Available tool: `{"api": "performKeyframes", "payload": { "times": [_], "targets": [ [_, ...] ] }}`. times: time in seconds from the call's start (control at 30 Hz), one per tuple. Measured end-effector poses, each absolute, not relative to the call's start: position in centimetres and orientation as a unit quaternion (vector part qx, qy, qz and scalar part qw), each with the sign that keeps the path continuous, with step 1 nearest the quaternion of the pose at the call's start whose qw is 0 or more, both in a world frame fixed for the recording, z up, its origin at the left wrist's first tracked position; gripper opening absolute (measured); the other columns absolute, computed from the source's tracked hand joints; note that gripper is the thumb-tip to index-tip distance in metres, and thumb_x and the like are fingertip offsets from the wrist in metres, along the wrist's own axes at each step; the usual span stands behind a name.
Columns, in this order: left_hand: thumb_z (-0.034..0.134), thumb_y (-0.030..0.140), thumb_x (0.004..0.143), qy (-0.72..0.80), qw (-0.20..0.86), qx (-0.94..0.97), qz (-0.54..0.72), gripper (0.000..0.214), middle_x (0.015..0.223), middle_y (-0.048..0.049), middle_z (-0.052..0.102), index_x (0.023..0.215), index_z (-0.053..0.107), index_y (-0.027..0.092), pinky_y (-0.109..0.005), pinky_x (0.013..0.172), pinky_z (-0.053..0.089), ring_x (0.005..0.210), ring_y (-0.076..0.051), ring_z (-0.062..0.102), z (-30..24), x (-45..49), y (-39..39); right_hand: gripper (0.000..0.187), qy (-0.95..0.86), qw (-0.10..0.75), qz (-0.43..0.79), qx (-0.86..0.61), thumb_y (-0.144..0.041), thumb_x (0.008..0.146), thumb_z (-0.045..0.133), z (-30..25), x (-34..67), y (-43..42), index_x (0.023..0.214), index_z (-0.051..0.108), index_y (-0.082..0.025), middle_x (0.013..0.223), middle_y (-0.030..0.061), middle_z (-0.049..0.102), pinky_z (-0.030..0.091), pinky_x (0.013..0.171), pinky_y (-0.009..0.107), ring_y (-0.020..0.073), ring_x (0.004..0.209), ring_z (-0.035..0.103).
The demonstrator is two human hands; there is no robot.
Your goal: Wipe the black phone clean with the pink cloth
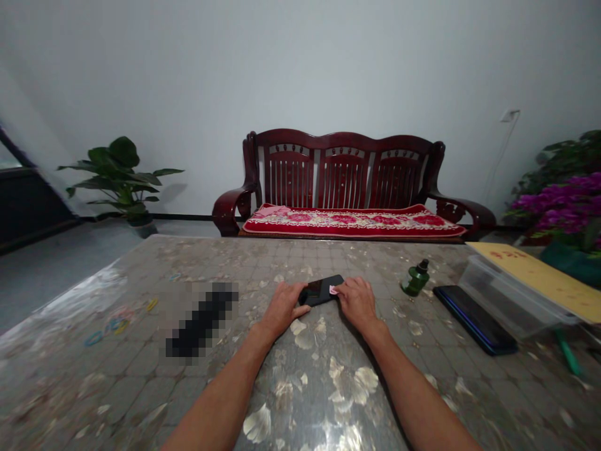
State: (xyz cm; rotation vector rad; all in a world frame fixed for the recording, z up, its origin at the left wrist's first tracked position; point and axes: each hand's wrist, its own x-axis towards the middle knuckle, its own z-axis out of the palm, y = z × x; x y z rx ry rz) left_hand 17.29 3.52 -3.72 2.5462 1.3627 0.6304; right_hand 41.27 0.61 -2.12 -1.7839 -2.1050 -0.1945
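A black smartphone [321, 292] lies flat on the patterned tablecloth, straight ahead of me. My left hand [283, 304] grips its left end, thumb along the near edge and fingers on the far side. Over the phone's right part, my right hand [357, 302] has its fingertips closed on a small pink-and-white piece [333, 290], pressed against the dark surface. Whether this piece is paper or cloth I cannot tell. The fingers partly cover both ends of the phone.
Right of my hands stand a green bottle [415, 278], a larger dark phone [475, 319] and a clear plastic box [493, 294] under a yellow sheet [539, 272]. Leftward lie a blurred-out dark object [201, 321] and several coloured bands [117, 322]. A wooden bench [340, 169] stands beyond the table.
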Motion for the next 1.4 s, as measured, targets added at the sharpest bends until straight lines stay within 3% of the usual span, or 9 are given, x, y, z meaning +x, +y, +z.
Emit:
{"api": "performKeyframes", "payload": {
  "times": [0.2, 0.33, 0.6, 0.93, 1.4],
  "targets": [
    [0.075, 0.031, 0.081, 0.471, 0.113, 0.845, 0.227, 0.049, 0.110, -0.0078, 0.068, 0.126, 0.057, 0.022, -0.043, 0.098, 0.045, 0.108, -0.029, 0.059, -3.7, 17.3, 3.5, 0.020, -0.699, 0.185, -0.088, -0.685, -0.020, 0.093, 0.059, -2.1, 41.4, 1.2, 0.099, 0.077, -0.026, 0.094, 0.0077, 0.069, 0.030, 0.079, 0.035, 0.0236, 0.095, 0.051],
    [0.076, 0.030, 0.079, 0.477, 0.121, 0.840, 0.228, 0.051, 0.110, -0.0078, 0.067, 0.125, 0.057, 0.021, -0.042, 0.096, 0.046, 0.108, -0.029, 0.059, -3.7, 17.3, 3.5, 0.022, -0.742, 0.195, -0.086, -0.636, -0.020, 0.094, 0.057, -2.2, 40.4, 1.2, 0.100, 0.077, -0.029, 0.092, 0.0062, 0.068, 0.030, 0.078, 0.035, 0.0231, 0.095, 0.052],
    [0.076, 0.029, 0.075, 0.482, 0.140, 0.834, 0.229, 0.059, 0.119, -0.0112, 0.065, 0.128, 0.054, 0.017, -0.042, 0.098, 0.047, 0.113, -0.031, 0.058, -3.7, 17.3, 3.6, 0.023, -0.711, 0.186, -0.103, -0.670, -0.018, 0.094, 0.057, -2.2, 41.1, 1.7, 0.097, 0.078, -0.027, 0.092, 0.0074, 0.069, 0.029, 0.077, 0.036, 0.0244, 0.093, 0.051],
    [0.078, 0.028, 0.070, 0.472, 0.157, 0.832, 0.244, 0.063, 0.118, -0.0099, 0.069, 0.127, 0.055, 0.019, -0.053, 0.115, 0.031, 0.114, -0.031, 0.062, -3.5, 17.3, 3.6, 0.023, -0.766, 0.179, -0.085, -0.611, -0.018, 0.094, 0.058, -1.8, 39.2, 1.0, 0.100, 0.077, -0.030, 0.090, 0.0058, 0.068, 0.029, 0.078, 0.034, 0.0234, 0.094, 0.051],
    [0.083, 0.030, 0.069, 0.487, 0.189, 0.815, 0.251, 0.074, 0.126, -0.0114, 0.069, 0.135, 0.051, 0.022, -0.057, 0.116, 0.026, 0.124, -0.033, 0.058, -3.5, 17.2, 3.7, 0.024, -0.767, 0.185, -0.083, -0.609, -0.017, 0.094, 0.056, -1.9, 38.6, 0.9, 0.100, 0.077, -0.029, 0.091, 0.0057, 0.068, 0.029, 0.078, 0.034, 0.0229, 0.093, 0.051]
  ]
}}
